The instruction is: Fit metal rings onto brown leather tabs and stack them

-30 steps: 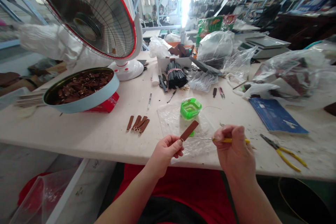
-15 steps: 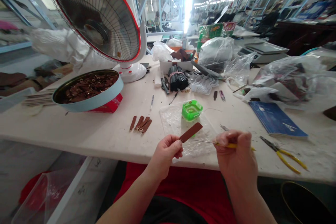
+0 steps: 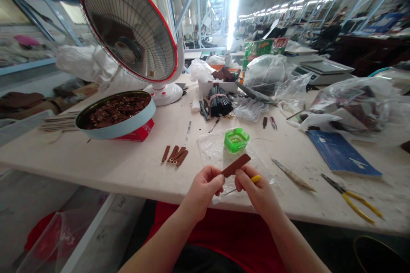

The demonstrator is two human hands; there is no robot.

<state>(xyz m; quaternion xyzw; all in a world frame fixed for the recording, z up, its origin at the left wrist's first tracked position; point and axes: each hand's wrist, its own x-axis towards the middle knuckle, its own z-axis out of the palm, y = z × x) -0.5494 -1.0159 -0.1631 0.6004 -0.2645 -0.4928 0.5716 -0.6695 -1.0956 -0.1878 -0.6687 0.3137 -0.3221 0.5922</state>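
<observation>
Where pale counter [image 3: 128, 166] fronts long workshop hall: left hand [image 3: 203, 190] fingers pinch one brown leather strip [image 3: 236, 165], right hand [image 3: 259, 192] touching strip, gripping yellow-handled tool [image 3: 255, 178]. Left of fingers, four strips [image 3: 175, 155]; beyond, one green dish [image 3: 236, 139]; right, one pliers [image 3: 352, 198].

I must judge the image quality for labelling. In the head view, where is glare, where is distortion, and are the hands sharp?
Head view: strong glare from the long ceiling light strip; wide-angle bending at the edges, stretching the round red-rimmed wire-grille fan; left hand, right hand and the thin brown leather strip are sharp; far background is hazy.
</observation>
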